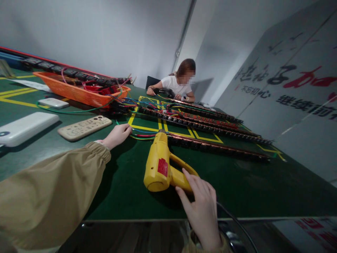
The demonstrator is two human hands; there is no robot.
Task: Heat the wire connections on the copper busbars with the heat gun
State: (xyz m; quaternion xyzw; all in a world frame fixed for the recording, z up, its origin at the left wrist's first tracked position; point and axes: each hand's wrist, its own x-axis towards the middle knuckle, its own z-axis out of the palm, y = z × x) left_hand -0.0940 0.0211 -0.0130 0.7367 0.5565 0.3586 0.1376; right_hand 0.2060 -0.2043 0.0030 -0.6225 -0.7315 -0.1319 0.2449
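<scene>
A yellow heat gun lies on the green table, nozzle pointing away toward a long black power strip. My right hand rests on its handle, fingers curled round it. My left hand, in a tan sleeve, reaches forward with fingers closed near the coloured wires at the strip's near end; what it pinches is hidden.
More long black strips lie in rows over yellow floor-tape lines. An orange basket of wires, a remote-like panel and white boxes sit at left. Another person sits at the far end.
</scene>
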